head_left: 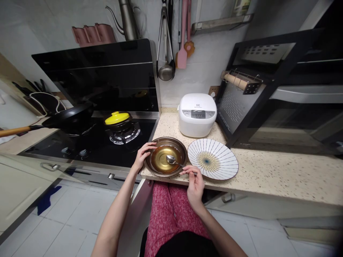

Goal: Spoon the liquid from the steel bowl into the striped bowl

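While the metal bowl [183, 152] stands on the desk [268, 175]: its place is near the front edge, between the black hob [99, 144] and the patterned plate [225, 160]; what looks like an amber liquid [160, 162] covers its base.
Left hand [143, 155]: fingers extended, slightly parted, touching the bowl's left rim and reaching over it; whether they pinch the rim or merely rest on it cannot be told.
Right hand [195, 184]: fingers closed on the handle of a spoon [170, 159], in front of the plate.
Spoon: handle slanting across the bowl's right rim, head over the middle; whether it dips below the surface is unclear.
Progress: liquid already in the bowl; work with the spoon appears under way and unfinished, since its head lies within the rim. How much remains cannot be judged.
Surroundings: white rice cooker [197, 123] behind bowl and plate; yellow-lidded pot [117, 118] and dark wok [69, 119] on the hob, lid in place on the pot.
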{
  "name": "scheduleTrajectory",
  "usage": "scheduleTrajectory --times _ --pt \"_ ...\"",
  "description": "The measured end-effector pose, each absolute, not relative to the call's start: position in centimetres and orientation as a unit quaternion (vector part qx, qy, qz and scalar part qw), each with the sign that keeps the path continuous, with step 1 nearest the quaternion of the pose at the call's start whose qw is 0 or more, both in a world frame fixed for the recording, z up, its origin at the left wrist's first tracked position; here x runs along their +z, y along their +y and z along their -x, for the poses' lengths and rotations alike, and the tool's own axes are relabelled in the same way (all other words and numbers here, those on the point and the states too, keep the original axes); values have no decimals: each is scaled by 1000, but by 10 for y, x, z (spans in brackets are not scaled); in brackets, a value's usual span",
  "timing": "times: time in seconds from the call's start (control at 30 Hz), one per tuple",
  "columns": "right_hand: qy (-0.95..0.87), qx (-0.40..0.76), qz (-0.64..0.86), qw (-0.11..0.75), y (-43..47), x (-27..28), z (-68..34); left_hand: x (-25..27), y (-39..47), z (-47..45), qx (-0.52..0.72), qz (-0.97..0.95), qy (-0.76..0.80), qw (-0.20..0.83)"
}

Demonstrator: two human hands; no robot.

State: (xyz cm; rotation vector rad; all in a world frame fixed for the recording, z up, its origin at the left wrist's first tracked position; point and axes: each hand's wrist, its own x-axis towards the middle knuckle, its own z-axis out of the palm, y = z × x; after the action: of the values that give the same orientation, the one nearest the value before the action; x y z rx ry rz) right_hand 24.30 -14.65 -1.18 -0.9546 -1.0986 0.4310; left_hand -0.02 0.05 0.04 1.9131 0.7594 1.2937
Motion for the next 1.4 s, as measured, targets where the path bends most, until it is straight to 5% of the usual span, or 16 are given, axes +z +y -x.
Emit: scheduleTrajectory --times 1.0,1.4 --pt "-421 104 430 792 -149 22 -291 1 1 0 500 -738 291 348" --pt "-537 -41 440 719 -151 11 -307 0 1 0 500 -736 293 349"
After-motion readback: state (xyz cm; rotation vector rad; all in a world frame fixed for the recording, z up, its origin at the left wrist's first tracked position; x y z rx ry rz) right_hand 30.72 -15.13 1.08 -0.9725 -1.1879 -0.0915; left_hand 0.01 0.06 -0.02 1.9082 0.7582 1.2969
